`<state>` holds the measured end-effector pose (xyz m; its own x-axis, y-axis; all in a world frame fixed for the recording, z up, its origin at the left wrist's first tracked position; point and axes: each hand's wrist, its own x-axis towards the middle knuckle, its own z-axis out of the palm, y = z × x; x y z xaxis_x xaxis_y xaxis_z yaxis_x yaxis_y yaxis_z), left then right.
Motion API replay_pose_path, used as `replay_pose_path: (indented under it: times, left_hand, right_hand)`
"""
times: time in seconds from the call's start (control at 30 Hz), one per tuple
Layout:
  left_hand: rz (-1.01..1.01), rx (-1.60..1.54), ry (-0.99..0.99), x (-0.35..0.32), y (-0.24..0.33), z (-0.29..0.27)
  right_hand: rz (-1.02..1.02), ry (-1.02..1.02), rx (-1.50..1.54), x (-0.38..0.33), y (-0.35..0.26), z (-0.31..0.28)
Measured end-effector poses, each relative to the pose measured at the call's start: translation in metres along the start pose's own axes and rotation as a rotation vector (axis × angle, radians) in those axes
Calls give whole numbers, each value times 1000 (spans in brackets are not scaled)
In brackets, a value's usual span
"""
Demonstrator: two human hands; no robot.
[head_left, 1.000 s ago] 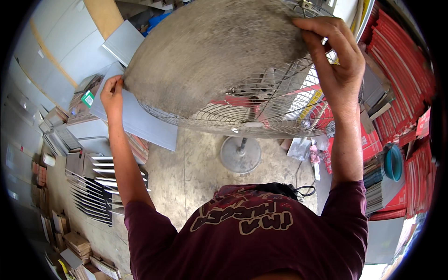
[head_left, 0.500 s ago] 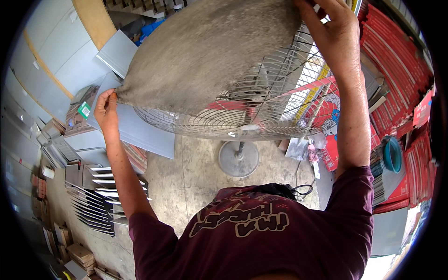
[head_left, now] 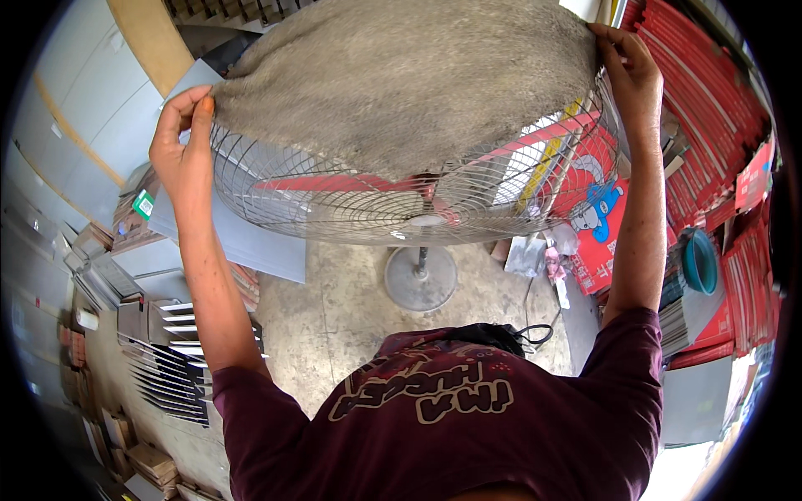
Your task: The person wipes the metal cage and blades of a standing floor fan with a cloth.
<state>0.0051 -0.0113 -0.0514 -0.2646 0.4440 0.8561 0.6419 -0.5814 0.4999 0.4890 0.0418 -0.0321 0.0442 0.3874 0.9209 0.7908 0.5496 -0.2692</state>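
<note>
A dusty grey-brown mesh cover (head_left: 409,79) is stretched over the upper part of a large pedestal fan (head_left: 426,220). At its left edge, my left hand (head_left: 185,138) pinches the cover between thumb and fingers. My right hand (head_left: 632,71) grips the right edge the same way, beside the fan's rim. Below the cover's sagging lower edge, the wire cage and red blades (head_left: 342,184) show. The fan's round grey base (head_left: 421,280) stands on the concrete floor. The cover's far edge runs out of the picture.
Red flat boxes (head_left: 697,108) are stacked high on the right, with a teal basin (head_left: 699,261) near them. Grey panels (head_left: 259,234) lean at the left. Beyond my left elbow stands a rack of thin panels (head_left: 171,367). A cable (head_left: 528,313) lies on the floor.
Both hands have shifted outward, the left one upward and the right one slightly down. The cover is spread wider across the fan, and its right part now hangs over the cage.
</note>
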Motion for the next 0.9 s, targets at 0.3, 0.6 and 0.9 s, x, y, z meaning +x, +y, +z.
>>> replay_pose_path:
  times: [0.3,0.6,0.9]
  left_hand:
    - [185,-26,-103,9,77,60]
    - [725,252,-55,-7,137,121]
    - [927,204,4,-37,170,174]
  right_hand:
    - [228,-1,-46,-47,81,-25]
    - [445,-39,-51,-128,162,-32]
    - [601,-69,-71,-187,198,-40]
